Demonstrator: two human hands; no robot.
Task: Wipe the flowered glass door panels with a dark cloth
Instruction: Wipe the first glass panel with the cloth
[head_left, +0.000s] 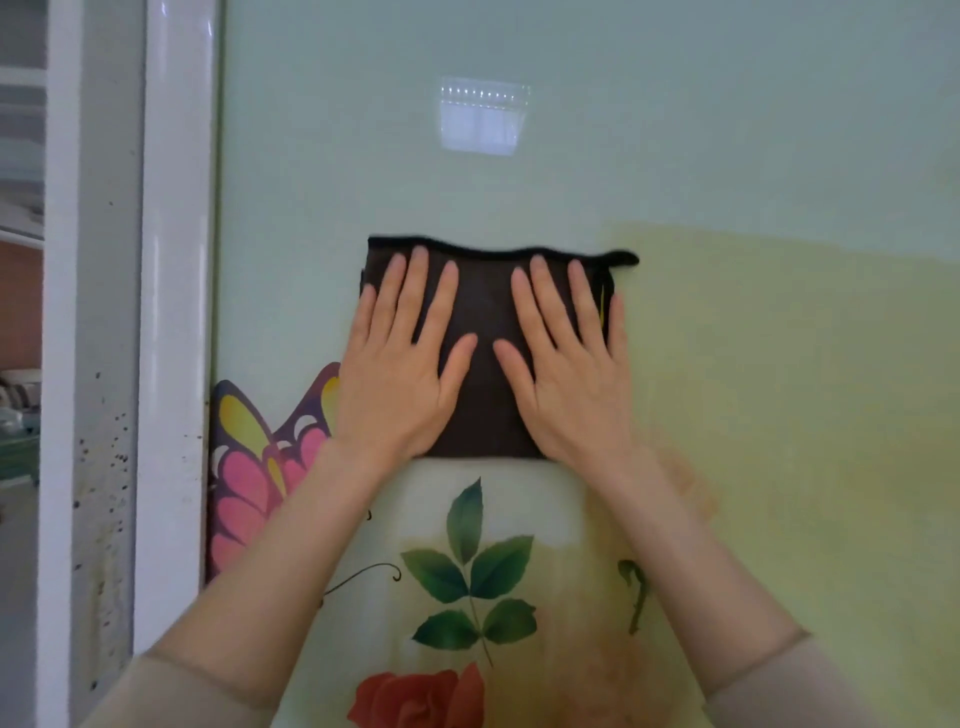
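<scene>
Both hands pressed flat against a dark cloth (488, 358) spread on the glass door panel (623, 130). Left hand (402, 364) fully open, fingers splayed and pointing up, palm on the left half of the cloth, little finger at its left edge, thumb angled inward toward the other thumb. Right hand (569, 364) likewise fully open and flat, fingers spread upward over the right half of the cloth, little finger lying along its right edge, thumb reaching in toward the middle. Thumb tips near each other but apart, with bare cloth between them. Neither hand curled around anything; cloth only pinned under the palms. Cloth folded to a rough square, its hemmed top edge just above the fingertips, a small corner tab sticking out beyond the right hand's little finger, bottom edge level with the wrists. Left of the left wrist, a printed butterfly (260, 467) in pink, yellow and purple, partly hidden behind the forearm. Below the wrists, between the two forearms, green leaves (470, 577) on a thin stem, and lower still a red rose (415, 699). Farther left of the left hand, a white door frame (174, 312), speckled with dark spots low down. Above the fingertips, a pale window reflection (483, 117) on the glass. Light sleeves (769, 686) pushed up on both forearms.
</scene>
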